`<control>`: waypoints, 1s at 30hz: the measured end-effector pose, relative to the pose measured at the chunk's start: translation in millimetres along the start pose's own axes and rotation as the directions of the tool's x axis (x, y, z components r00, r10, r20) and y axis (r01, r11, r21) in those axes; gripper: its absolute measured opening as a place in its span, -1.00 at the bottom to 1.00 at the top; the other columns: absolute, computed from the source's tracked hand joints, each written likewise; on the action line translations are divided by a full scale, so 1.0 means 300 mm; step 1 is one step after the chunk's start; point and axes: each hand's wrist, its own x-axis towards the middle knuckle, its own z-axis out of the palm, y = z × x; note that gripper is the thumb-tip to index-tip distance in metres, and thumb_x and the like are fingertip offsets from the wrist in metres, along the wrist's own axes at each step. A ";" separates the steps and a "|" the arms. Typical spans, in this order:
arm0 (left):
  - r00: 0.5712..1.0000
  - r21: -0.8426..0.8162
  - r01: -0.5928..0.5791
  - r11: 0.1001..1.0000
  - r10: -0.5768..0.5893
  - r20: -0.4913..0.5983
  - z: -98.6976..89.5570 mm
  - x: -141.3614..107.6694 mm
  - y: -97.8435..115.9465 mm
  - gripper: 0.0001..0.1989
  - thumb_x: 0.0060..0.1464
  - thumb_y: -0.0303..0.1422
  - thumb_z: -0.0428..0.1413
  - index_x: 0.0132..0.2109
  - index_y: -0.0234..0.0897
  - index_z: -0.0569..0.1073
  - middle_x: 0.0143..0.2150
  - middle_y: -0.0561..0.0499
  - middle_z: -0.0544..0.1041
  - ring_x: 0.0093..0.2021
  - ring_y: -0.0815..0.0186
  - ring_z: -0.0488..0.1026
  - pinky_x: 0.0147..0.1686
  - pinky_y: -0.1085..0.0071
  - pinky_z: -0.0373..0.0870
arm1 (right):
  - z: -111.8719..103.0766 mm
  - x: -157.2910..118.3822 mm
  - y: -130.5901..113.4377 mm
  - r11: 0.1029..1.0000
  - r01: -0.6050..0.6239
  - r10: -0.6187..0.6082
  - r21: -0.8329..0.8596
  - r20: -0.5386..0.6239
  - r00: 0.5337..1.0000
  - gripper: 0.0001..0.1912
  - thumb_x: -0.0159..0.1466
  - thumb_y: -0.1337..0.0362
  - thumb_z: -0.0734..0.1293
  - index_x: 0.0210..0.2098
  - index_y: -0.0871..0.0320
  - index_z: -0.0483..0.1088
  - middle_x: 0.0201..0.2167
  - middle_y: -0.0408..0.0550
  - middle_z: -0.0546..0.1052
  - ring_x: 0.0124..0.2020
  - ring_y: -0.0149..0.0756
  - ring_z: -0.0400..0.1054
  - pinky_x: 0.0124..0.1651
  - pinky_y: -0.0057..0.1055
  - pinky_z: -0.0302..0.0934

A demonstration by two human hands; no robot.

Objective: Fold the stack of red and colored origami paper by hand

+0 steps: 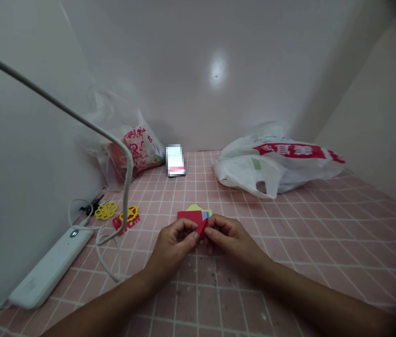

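A piece of red paper (190, 216) is pinched between my two hands above the pink tiled surface, and a part of it is folded up where the fingertips meet. My left hand (174, 243) closes thumb and fingers on its lower left part. On the other side, my right hand (231, 236) pinches the folded part from the right. Several coloured papers, yellow (194, 206), lilac and blue, show from behind the red one. My fingers hide the lower edges, so I cannot tell whether all the sheets are separate.
A white power strip (50, 267) lies at left under a looping white cable (127, 187). Near it are yellow lacy plastic discs (106, 211), a red cut-out piece (131, 225) and a black object (94, 204). Behind stand a phone (175, 160) and plastic bags (145, 147) (247, 166).
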 end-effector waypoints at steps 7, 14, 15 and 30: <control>0.999 0.115 0.031 0.993 -0.029 -0.018 -0.006 -0.002 0.008 -0.87 0.01 -0.34 0.18 -0.40 -0.33 0.44 -0.51 0.08 0.41 -0.49 0.41 0.29 -0.45 0.48 0.22 | 0.009 -0.002 -0.007 0.998 0.024 -0.024 0.053 -0.002 1.000 -0.83 0.22 0.25 0.38 -0.23 0.14 0.35 -0.43 -0.19 0.42 -0.47 -0.45 0.27 -0.42 -0.49 0.15; 0.998 0.063 0.047 0.997 -0.050 0.041 -0.012 -0.005 -0.004 -0.85 0.06 -0.31 0.15 -0.36 -0.33 0.45 -0.46 0.06 0.45 -0.44 0.40 0.34 -0.40 0.47 0.26 | 0.004 -0.002 -0.012 0.999 0.032 -0.031 0.032 -0.021 0.999 -0.88 0.21 0.27 0.37 -0.36 0.18 0.36 -0.47 -0.19 0.43 -0.51 -0.47 0.26 -0.44 -0.50 0.13; 0.997 0.046 0.055 0.997 -0.057 0.045 -0.013 -0.005 -0.007 -0.85 0.07 -0.31 0.15 -0.37 -0.33 0.44 -0.48 0.07 0.44 -0.45 0.40 0.34 -0.40 0.48 0.26 | 0.005 -0.002 -0.011 0.999 0.034 -0.034 0.040 -0.014 0.999 -0.89 0.22 0.27 0.36 -0.35 0.18 0.37 -0.47 -0.19 0.43 -0.51 -0.47 0.27 -0.44 -0.49 0.13; 0.860 0.341 -0.456 0.822 0.506 -0.068 -0.024 -0.005 -0.001 -0.88 0.11 -0.56 0.11 -0.29 -0.25 0.45 -0.27 0.00 0.47 -0.21 0.31 0.46 -0.21 0.39 0.41 | 0.018 -0.010 -0.013 0.992 0.075 -0.072 0.103 -0.036 0.997 -0.84 0.33 0.17 0.28 -0.25 0.15 0.34 -0.44 -0.17 0.44 -0.47 -0.42 0.35 -0.32 -0.43 0.22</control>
